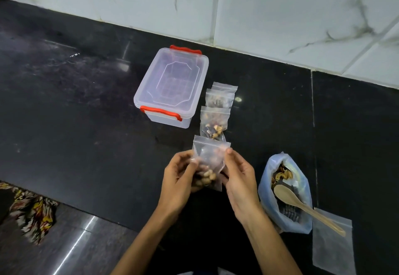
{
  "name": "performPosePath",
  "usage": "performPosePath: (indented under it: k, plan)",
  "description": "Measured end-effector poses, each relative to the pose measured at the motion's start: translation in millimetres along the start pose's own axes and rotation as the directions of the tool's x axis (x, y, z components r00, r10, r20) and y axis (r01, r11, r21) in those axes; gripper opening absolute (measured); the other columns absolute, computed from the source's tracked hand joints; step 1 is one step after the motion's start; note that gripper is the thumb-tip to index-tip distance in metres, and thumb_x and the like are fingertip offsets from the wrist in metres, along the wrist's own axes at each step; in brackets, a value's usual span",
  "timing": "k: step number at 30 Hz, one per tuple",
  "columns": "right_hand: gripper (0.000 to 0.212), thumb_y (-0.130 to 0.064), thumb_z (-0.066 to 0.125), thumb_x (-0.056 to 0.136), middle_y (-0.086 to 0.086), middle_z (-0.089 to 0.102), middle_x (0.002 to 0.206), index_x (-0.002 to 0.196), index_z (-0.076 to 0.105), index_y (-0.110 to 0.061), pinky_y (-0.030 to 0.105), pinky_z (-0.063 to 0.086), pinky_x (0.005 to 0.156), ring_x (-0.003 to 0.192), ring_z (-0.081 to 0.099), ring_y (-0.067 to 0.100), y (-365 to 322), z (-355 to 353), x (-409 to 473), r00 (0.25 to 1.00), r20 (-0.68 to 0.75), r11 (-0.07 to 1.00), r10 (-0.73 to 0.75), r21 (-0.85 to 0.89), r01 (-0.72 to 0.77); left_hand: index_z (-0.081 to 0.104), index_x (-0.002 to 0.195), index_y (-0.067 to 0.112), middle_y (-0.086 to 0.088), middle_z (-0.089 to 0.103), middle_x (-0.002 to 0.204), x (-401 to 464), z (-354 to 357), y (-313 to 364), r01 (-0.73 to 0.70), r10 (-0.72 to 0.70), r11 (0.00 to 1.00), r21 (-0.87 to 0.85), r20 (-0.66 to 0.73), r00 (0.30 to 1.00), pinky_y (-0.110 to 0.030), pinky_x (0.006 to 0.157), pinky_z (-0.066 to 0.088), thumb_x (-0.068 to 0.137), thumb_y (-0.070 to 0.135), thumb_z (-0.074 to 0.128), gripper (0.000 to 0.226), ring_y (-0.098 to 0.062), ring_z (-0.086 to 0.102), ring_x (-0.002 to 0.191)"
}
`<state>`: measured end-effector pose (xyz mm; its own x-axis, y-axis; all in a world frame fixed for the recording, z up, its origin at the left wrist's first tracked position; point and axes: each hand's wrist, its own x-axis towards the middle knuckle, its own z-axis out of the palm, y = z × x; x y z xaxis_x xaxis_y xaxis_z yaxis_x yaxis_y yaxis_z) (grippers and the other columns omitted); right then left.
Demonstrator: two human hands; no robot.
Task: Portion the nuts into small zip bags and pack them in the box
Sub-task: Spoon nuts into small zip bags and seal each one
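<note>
Both hands hold one small clear zip bag (209, 162) with nuts in its bottom, above the black counter. My left hand (181, 179) grips its left side and my right hand (238, 177) pinches its right top edge. Beyond it lie two filled small zip bags (213, 123) (220, 98), with a third bag's top (225, 86) showing behind them. A clear plastic box (170, 86) with red latches stands closed to their left. At right, a large bluish bag of nuts (285, 192) lies open with a wooden spoon (302, 206) in it.
An empty zip bag (332, 244) lies flat at the lower right, under the spoon's handle. A patterned cloth (32, 212) lies at the lower left. A white tiled wall (280, 15) bounds the counter at the back.
</note>
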<state>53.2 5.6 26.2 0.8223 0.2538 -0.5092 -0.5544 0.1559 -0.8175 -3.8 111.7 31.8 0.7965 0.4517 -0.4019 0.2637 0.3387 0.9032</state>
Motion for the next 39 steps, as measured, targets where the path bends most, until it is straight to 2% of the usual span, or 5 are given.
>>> performPosePath:
  k: [4, 9, 15, 24, 39]
  plan:
    - [0.047, -0.028, 0.066, 0.082, -0.003, 0.066, 0.115, 0.127, 0.054, -0.025, 0.034, 0.052, 0.092, 0.103, 0.065, 0.011, -5, -5, 21, 0.999, 0.033, 0.985, 0.043, -0.169, -0.037, 0.054, 0.111, 0.014, -0.008, 0.072, 0.092, 21, 1, -2, -0.019, 0.01, 0.997, -0.076, -0.114, 0.993, -0.028, 0.062, 0.059, 0.093, 0.007, 0.054, 0.02, -0.022, 0.071, 0.074]
    - [0.034, -0.001, 0.066, 0.083, 0.004, 0.073, 0.096, 0.111, 0.061, -0.018, 0.028, 0.055, 0.081, 0.09, 0.07, 0.012, 3, -8, 34, 0.992, -0.108, 0.988, -0.062, -0.144, 0.046, 0.055, 0.109, 0.014, 0.001, 0.072, 0.091, 38, 6, -4, -0.013, 0.0, 0.99, -0.141, -0.085, 0.996, -0.026, 0.064, 0.058, 0.094, 0.002, 0.05, 0.02, -0.015, 0.071, 0.081]
    - [0.023, -0.001, 0.061, 0.087, 0.002, 0.072, 0.089, 0.1, 0.059, -0.02, 0.021, 0.056, 0.07, 0.077, 0.071, 0.009, 11, -8, 54, 0.949, -0.262, 0.982, -0.176, -0.11, 0.152, 0.066, 0.092, 0.01, -0.002, 0.071, 0.094, 58, 8, -16, -0.081, 0.084, 0.996, 0.03, -0.111, 0.99, -0.019, 0.071, 0.055, 0.093, -0.003, 0.05, 0.02, -0.011, 0.069, 0.088]
    - [0.025, 0.0, 0.07, 0.08, -0.004, 0.071, 0.087, 0.088, 0.064, -0.023, 0.016, 0.053, 0.075, 0.082, 0.068, 0.004, 13, -6, 65, 0.885, -0.277, 0.905, -0.374, -0.316, 0.284, 0.068, 0.104, 0.016, 0.011, 0.069, 0.091, 67, 8, -23, -0.205, 0.253, 0.899, 0.387, -0.076, 0.964, -0.006, 0.072, 0.047, 0.088, 0.004, 0.063, 0.021, 0.008, 0.064, 0.083]
    - [0.019, -0.001, 0.067, 0.081, 0.001, 0.066, 0.094, 0.086, 0.064, -0.019, 0.014, 0.053, 0.072, 0.081, 0.065, 0.005, 23, -3, 65, 0.813, -0.175, 0.712, -0.556, -0.604, 0.357, 0.069, 0.106, 0.015, 0.007, 0.068, 0.101, 74, 0, -35, -0.32, 0.379, 0.777, 0.542, 0.003, 0.925, -0.003, 0.079, 0.044, 0.09, 0.005, 0.059, 0.021, -0.001, 0.062, 0.091]
